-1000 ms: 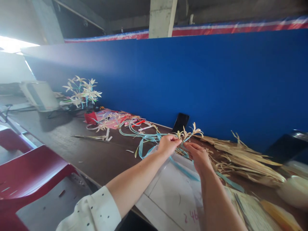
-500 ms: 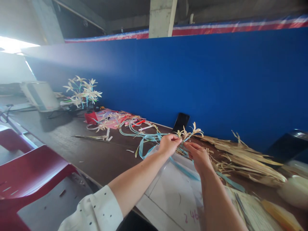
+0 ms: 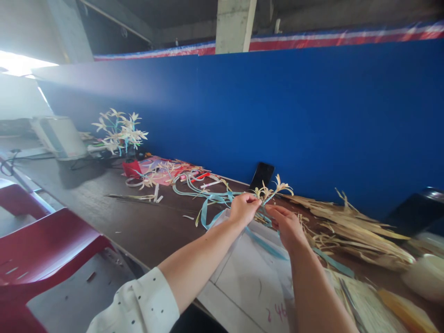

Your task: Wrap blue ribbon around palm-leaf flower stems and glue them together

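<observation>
Both hands meet over the white paper [image 3: 249, 273] on the table. My left hand [image 3: 243, 207] is closed in a pinch on the stems of a small spray of cream artificial flowers [image 3: 281, 186], whose blossoms stick up above the fingers. Close to its right, my right hand [image 3: 285, 221] pinches at the lower part of the same wrapped stem; the exact spot between its fingertips is too small to make out. Light blue ribbon [image 3: 204, 212] loops on the table left of the hands, and more of it runs beneath them.
Dried husk strips [image 3: 357, 226] lie to the right, beside a white rounded object [image 3: 425, 276]. A black phone [image 3: 262, 175] leans on the blue partition [image 3: 294, 106]. Farther left are a finished-looking flower arrangement [image 3: 126, 132] in a red pot [image 3: 131, 169] and a red chair [image 3: 52, 249].
Both hands stay nearly in place at the stems. The flower spray has shifted very slightly, and the whole view has moved a few pixels.
</observation>
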`<state>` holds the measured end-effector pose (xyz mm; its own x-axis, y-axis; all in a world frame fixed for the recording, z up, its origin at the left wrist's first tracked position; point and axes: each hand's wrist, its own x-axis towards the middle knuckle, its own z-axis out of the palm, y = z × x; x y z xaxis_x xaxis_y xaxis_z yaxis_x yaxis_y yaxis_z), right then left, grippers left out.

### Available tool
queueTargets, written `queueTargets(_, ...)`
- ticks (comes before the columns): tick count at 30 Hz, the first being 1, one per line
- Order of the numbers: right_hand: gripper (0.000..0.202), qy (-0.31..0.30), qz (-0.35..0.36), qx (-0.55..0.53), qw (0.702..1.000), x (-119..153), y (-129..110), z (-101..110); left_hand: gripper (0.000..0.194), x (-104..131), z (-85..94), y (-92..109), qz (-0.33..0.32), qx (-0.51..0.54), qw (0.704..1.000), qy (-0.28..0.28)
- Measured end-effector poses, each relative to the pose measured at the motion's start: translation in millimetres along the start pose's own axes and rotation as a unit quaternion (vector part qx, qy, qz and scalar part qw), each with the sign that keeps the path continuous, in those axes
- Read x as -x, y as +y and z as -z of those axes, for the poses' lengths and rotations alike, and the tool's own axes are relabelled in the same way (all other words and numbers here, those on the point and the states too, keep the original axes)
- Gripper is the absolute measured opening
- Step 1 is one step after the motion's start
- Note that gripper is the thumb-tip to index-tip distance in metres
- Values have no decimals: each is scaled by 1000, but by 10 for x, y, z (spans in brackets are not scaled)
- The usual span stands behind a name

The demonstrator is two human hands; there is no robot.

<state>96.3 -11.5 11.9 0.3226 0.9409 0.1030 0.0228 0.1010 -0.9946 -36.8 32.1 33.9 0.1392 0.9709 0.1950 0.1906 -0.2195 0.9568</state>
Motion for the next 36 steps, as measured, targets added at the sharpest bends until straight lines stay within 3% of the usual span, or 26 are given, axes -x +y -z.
queueTargets(10, 37, -25, 7, 17, 1000, 19, -17, -39, 16, 14, -5, -21, -13, 13, 1000, 11)
queueTargets(26, 34, 1, 0, -5, 1000, 17, -24, -67, 19, 39, 9, -26, -21, 18, 1000, 7)
queueTargets(36, 36, 8, -16, -36, 999, 6, -21, -67, 27, 83, 43, -69, -40, 22, 998, -48)
